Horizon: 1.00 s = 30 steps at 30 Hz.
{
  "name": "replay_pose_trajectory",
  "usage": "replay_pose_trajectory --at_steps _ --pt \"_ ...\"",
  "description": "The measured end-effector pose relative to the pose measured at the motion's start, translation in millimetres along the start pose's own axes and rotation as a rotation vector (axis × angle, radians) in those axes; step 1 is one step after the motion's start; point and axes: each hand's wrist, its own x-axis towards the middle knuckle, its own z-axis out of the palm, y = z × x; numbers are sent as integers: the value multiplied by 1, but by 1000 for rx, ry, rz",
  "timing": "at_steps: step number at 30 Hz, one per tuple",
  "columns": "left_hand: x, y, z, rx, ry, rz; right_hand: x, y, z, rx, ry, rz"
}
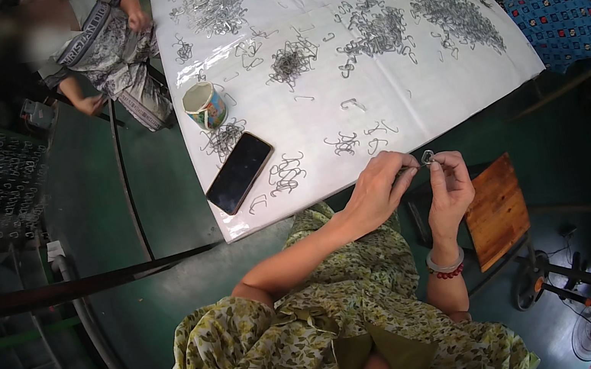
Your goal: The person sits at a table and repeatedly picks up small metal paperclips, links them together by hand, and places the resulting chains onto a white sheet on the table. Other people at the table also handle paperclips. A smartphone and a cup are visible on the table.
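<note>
Just past the table's near edge, my two hands meet fingertip to fingertip. My right hand [450, 187] pinches a small shiny metal hook [428, 156] between thumb and forefinger. The thumb and fingers of my left hand [380, 188] are closed on a thin wire piece [419, 166] that reaches toward the hook; whether the two are joined is too small to tell. On the white-covered table [315, 115], small groups of bent wire hooks [343, 144] lie nearest my left hand, with another cluster [287, 173] farther left.
A black phone [240, 173] and a colourful cup [205, 107] rest at the table's left side. Larger heaps of metal hooks [376, 31] cover the far part. One person [109, 55] sits at left, another in blue patterned clothing [556, 23] at right. A wooden board [497, 213] stands beside my right arm.
</note>
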Motion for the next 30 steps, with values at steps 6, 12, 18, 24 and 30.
replay_pose_trajectory --at_steps 6,12,18,24,30 --pt "26 -50 -27 340 235 151 -7 6 1 194 41 106" --pt "63 -184 -120 1052 92 -57 -7 9 4 243 93 203" --pt "56 -163 -105 836 3 -128 -10 13 2 292 123 286" --pt "39 -32 -46 23 -27 -262 -15 23 1 235 140 292" --pt "11 6 -9 -436 -62 -215 -19 17 10 190 162 270"
